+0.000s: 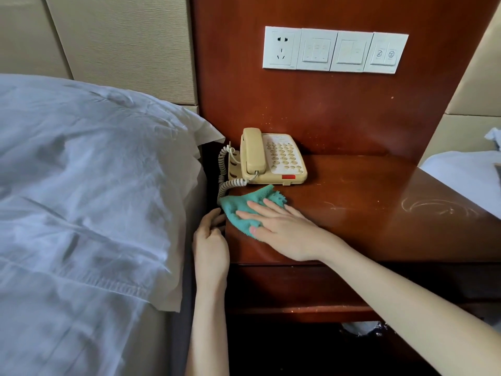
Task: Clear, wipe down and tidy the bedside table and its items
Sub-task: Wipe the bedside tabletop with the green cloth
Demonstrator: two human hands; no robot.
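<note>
Presently the right hand lies flat with straight, spread fingers, pressing a crumpled teal microfibre cloth onto the polished reddish-brown wooden bedside table, just left of the frame's centre. The left hand sits at the table's left edge, below and left of the cloth, fingers loosely curled against the side. Whether it grips the edge I cannot tell.

To wipe well, I would keep the palm flat and the pressure even, and sweep in long overlapping passes toward the pale swirled smears at the right of the frame. The cloth should also be kept clear of the coiled cream telephone cord touching its upper left corner, as it could snag there.

Just above the cloth stands a beige push-button desk telephone, handset in its cradle, so the surface under it probably remains unwiped. The tabletop is glossy, with faint scratches and dusty streaks. The wooden back panel behind it shows pale specks.
</note>
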